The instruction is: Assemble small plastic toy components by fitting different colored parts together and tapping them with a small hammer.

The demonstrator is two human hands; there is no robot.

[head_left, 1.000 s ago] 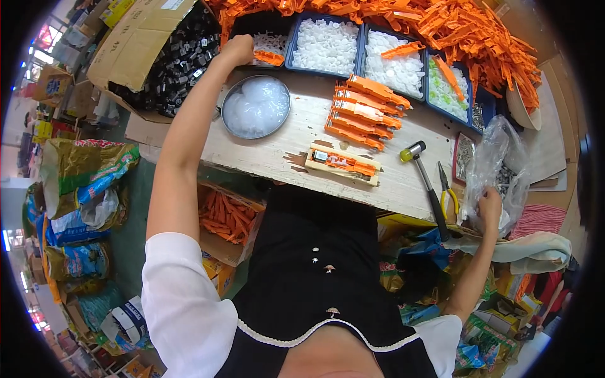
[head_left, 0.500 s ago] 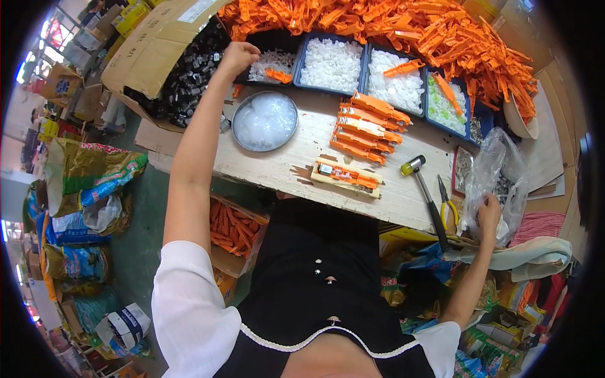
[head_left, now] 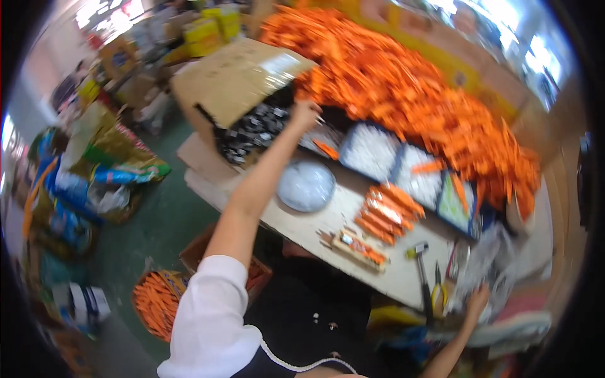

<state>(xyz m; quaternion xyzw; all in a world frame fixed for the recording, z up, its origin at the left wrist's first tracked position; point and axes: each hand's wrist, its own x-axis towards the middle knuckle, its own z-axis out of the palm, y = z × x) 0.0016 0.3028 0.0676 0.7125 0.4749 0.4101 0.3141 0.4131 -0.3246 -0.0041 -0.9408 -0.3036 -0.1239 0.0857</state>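
My left hand (head_left: 307,115) is at the back of the dark plastic bin (head_left: 340,123) of small pale parts (head_left: 323,137), just beside the brown cardboard box (head_left: 233,79) of small black pieces (head_left: 255,131); its fingers are bent, but blur keeps me from telling whether they hold anything. My right hand (head_left: 478,298) is half curled at the crumpled clear plastic bag (head_left: 498,258), gripping or merely touching, I can't tell. Between them, a long orange plastic piece (head_left: 365,249) lies in a pale wooden block (head_left: 358,257).
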